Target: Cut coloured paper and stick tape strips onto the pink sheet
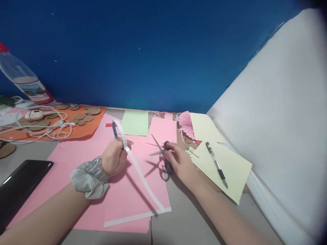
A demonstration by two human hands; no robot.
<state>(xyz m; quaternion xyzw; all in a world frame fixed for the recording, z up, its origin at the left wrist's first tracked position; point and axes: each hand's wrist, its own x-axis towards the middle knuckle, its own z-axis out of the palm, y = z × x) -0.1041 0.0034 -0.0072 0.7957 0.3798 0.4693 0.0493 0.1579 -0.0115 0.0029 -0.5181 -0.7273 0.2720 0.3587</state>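
Left hand (114, 158): fingers closed on white tape (141, 176). Right hand (182, 165): fingers hold scissors (162, 152), blades apart, above pink paper (87, 153).

Look at that left forearm (52, 211), bare up to a puffy, gathered, pale grey-green fabric scrunchie (89, 185), sitting on the elbow side of a shiny silver-grey, round-faced watch (98, 169)! And well right of that watch, the right hand (182, 163) and right forearm (219, 206) are bare too.
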